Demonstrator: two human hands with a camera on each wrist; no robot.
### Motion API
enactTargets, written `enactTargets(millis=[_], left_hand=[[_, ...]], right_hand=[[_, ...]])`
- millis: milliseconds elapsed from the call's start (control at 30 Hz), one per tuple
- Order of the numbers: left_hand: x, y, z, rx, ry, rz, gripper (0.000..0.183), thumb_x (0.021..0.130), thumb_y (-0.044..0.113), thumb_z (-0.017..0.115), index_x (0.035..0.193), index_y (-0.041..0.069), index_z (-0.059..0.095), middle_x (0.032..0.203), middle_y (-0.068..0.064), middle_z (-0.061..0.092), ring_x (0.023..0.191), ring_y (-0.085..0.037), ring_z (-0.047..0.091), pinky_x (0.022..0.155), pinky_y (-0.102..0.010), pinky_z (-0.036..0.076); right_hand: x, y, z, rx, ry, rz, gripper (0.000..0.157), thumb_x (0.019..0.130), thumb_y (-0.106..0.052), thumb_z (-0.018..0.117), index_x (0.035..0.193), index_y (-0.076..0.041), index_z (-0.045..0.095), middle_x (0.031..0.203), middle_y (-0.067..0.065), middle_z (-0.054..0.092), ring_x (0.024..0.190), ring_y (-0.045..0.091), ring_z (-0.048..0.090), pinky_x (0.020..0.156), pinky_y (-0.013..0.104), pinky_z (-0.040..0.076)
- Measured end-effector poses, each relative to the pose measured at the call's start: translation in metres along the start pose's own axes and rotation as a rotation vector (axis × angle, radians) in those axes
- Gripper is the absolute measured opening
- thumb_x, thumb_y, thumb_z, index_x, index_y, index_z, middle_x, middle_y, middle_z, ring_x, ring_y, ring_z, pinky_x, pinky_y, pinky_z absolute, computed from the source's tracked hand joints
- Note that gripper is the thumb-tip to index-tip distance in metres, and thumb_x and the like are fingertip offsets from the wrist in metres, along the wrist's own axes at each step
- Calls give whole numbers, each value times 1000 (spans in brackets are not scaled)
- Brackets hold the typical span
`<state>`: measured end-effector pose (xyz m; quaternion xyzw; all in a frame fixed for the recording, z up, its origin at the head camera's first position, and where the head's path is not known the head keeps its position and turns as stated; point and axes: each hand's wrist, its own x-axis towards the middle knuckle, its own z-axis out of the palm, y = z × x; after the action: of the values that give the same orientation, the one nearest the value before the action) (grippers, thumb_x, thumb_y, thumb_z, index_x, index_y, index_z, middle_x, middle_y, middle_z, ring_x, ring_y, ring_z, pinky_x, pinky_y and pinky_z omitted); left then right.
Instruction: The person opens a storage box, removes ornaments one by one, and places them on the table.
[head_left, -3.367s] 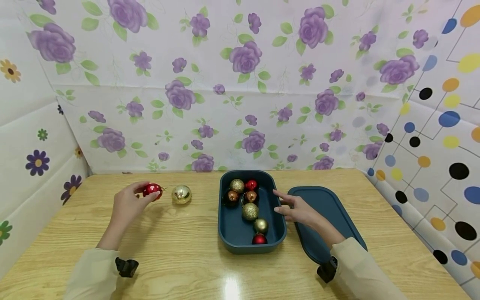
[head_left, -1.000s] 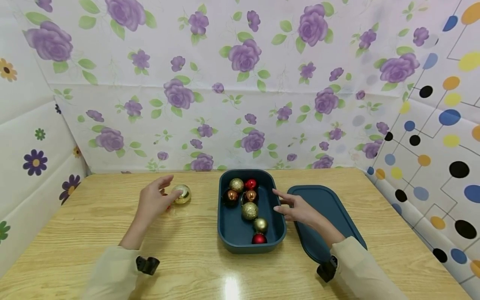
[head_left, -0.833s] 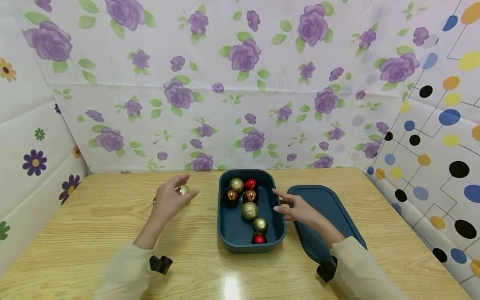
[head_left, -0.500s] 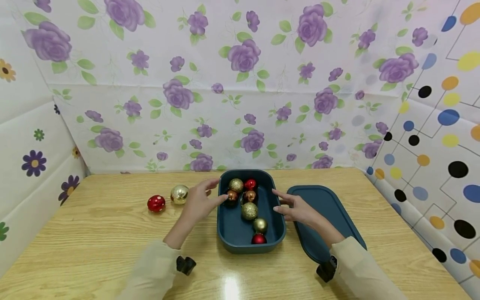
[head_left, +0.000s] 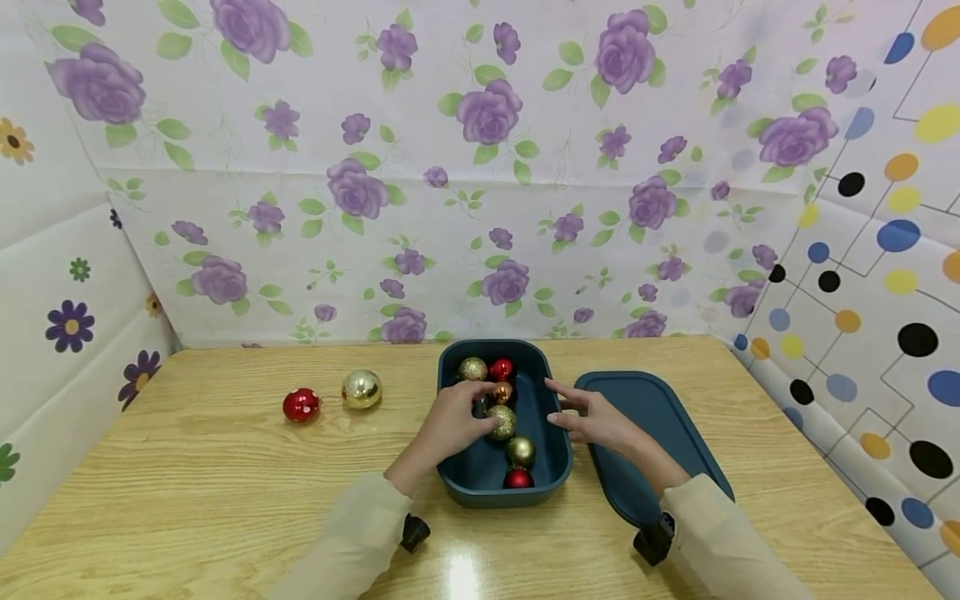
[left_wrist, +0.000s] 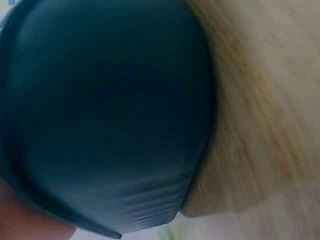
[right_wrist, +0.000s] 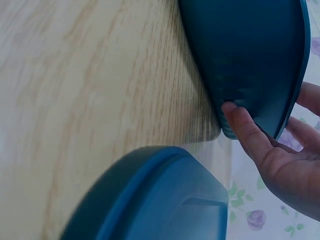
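Observation:
My left hand point(head_left: 452, 421) reaches over the left rim into the dark blue box point(head_left: 480, 493). Its thumb is right at a glittery gold Christmas bauble point(head_left: 504, 423), and its fingertips lie beside a copper bauble point(head_left: 502, 392). Straight fingers of my right hand point(head_left: 596, 419) touch the box's right side; in the right wrist view two fingertips press the outer wall while other digits reach the rim. A red spotted bauble point(head_left: 302, 405) and a shiny gold bauble point(head_left: 362, 389) lie on the table left of the box. The left palm hides part of the box's inside.
Also in the box are a glittery gold bauble point(head_left: 473, 369), a red one point(head_left: 502, 369), a matte gold one point(head_left: 521, 452) and another red one point(head_left: 518, 478). The blue lid point(head_left: 637, 400) lies right of the box. Patterned sheets point(head_left: 495, 208) stand around the table.
My left hand has set the red bauble down beside the gold one, let go and moved right into the box. The red bauble has shifted slightly on the table. The right hand stays put.

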<state>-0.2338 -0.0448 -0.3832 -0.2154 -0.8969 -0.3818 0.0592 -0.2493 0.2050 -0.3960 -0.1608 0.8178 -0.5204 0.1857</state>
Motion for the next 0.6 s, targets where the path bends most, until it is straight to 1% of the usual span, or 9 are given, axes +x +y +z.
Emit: enactTargets(millis=[67,100,133,200,267,367,500,600], left_hand=[[3,2,2,48,-31,-5,46,77,19,72,118,3,60,114,-13,60,102,-30,56,84,-43,46],[4,3,3,64,-44,-7,46,77,19,72,119,3,60,115,-13,60,103,-30,55,85,-44,46],[5,4,4,75,-57,-9,46,77,19,72,118,3,60,116,-13,60,104,-30,55,86,-44,46],[8,6,6,91,-81,-11,46,77,19,72,119,3,60,117,-12,60,104,-29,56,85,-44,46],[9,6,9,114,-95,-6,45,77,19,72,118,2,60,115,-12,61,102,-28,57,84,-43,47],[10,6,13,145,-108,-5,44,77,18,72,116,1,61,110,-13,62,96,-26,59,81,-41,47],[10,6,17,173,-122,-7,42,77,18,73,114,2,62,108,-13,62,96,-27,59,80,-41,48],[9,6,19,189,-124,-8,41,77,17,73,113,2,63,111,-12,62,100,-27,58,83,-41,48]], right_hand=[[0,0,0,-6,5,1,66,89,-27,59,145,-17,25,141,31,25,81,21,50,56,37,41],[0,0,0,-7,7,3,66,89,-28,59,145,-17,25,141,31,26,85,24,51,57,37,41],[-1,0,0,-9,8,4,66,89,-28,59,145,-18,25,141,31,26,93,26,52,57,37,42],[-1,0,0,-12,13,5,67,89,-30,59,145,-18,26,141,30,26,113,31,46,60,38,44],[0,0,0,-12,13,8,67,89,-30,59,145,-18,26,142,30,26,121,37,41,63,38,46],[0,2,0,-12,16,11,67,88,-31,59,145,-19,26,142,30,26,128,39,32,69,39,48],[1,2,0,-10,16,12,67,89,-31,59,145,-19,26,142,29,25,128,39,32,71,40,48],[1,2,0,-10,15,11,67,89,-30,59,145,-19,26,142,29,25,128,39,32,71,40,48]])
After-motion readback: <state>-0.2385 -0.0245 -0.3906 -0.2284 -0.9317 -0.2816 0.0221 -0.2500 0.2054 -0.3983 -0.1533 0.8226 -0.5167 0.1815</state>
